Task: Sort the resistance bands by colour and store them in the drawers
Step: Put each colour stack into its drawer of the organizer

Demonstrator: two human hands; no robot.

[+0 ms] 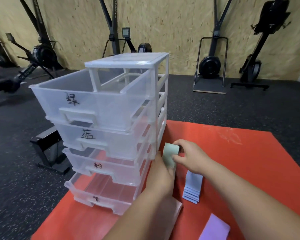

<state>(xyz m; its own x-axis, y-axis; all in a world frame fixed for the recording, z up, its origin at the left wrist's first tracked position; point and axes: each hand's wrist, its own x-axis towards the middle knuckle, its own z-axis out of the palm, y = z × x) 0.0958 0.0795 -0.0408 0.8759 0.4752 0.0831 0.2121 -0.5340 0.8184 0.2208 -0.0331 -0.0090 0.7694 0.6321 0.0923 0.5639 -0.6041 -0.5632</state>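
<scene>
A clear plastic drawer unit (128,63) stands on a red mat (241,153), its several drawers pulled out in steps. The top drawer (62,94) carries a handwritten label, as do the ones below. A pale green resistance band (170,154) is held folded beside the unit's right front corner. My left hand (160,175) grips its lower part and my right hand (189,156) pinches its upper edge. A stack of light blue bands (192,187) lies on the mat under my right forearm. A purple band (215,229) lies near the bottom edge. A pink band (177,207) peeks out under my left forearm.
Dark speckled gym flooring (232,104) surrounds the mat. Black rowing machines (210,63) stand along a chipboard wall at the back. A black metal frame (48,149) sits on the floor left of the drawers.
</scene>
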